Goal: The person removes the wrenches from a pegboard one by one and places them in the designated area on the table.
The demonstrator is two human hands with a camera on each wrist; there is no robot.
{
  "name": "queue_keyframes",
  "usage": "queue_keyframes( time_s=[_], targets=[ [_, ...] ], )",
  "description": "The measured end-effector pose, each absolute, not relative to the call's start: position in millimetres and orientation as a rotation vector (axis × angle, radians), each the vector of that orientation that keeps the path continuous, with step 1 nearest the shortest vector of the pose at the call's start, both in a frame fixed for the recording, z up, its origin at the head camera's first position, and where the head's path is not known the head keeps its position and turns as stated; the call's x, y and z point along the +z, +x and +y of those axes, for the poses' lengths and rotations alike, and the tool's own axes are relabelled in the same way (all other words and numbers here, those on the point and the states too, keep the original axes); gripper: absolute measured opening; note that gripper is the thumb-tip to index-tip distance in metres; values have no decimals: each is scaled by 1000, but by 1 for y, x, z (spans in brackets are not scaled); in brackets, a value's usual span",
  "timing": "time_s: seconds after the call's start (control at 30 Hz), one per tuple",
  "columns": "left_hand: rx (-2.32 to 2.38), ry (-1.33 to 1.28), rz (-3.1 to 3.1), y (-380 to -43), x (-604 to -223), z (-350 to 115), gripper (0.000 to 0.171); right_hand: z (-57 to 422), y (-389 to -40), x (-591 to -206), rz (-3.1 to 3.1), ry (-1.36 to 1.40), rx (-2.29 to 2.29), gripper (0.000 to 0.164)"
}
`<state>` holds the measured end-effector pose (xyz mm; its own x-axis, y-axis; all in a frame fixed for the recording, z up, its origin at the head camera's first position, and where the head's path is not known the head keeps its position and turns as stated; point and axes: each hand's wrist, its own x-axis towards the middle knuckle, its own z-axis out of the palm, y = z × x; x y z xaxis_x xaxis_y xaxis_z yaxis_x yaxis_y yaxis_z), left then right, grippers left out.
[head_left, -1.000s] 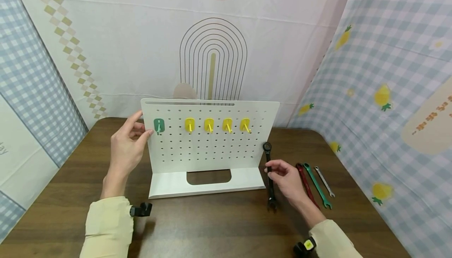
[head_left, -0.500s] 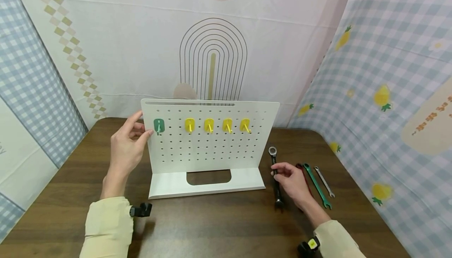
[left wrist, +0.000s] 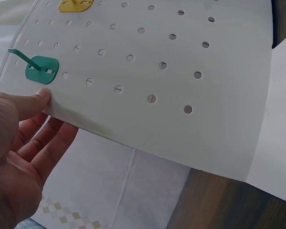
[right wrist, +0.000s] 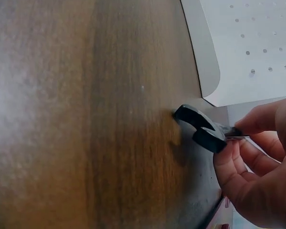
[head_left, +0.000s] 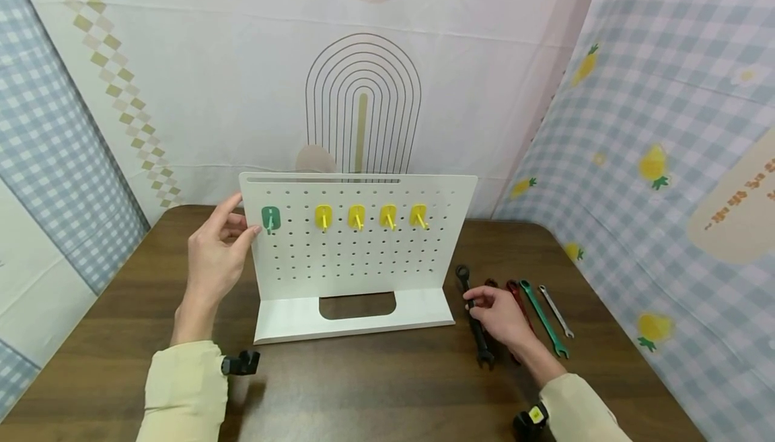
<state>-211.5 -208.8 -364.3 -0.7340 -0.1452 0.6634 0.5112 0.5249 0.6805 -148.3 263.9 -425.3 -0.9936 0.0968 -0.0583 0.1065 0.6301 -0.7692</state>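
My left hand (head_left: 216, 264) grips the left edge of a white pegboard (head_left: 357, 260), thumb on the front face just under the green hook (left wrist: 42, 70) and fingers behind. To the right of the board, my right hand (head_left: 499, 314) pinches a black combination wrench (head_left: 479, 338) by its shaft, between thumb and fingertips. The wrench's ring end points to the back and its open end (right wrist: 200, 126) toward the front, close over the table with a shadow beneath. Behind the right hand lies another dark wrench (head_left: 491, 283), mostly hidden.
Several yellow hooks (head_left: 356, 217) sit in a row on the pegboard. On the brown wooden table (head_left: 339, 395), right of my right hand, lie a red wrench (head_left: 517, 294), a green wrench (head_left: 543, 319) and a small silver wrench (head_left: 556, 311). Patterned cloths hang behind and beside the table.
My right hand has lowered the black wrench and shifted it slightly right, away from the pegboard; its open end has swung right. The left hand keeps its hold on the board.
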Motion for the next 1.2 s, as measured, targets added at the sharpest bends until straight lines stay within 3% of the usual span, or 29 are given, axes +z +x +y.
queue_keyframes(
  time_s=[1.2],
  targets=[
    [-1226,-298,-2071,-211,-364,-208,61,261,-151,-426,2960,248,-1005,26]
  ],
)
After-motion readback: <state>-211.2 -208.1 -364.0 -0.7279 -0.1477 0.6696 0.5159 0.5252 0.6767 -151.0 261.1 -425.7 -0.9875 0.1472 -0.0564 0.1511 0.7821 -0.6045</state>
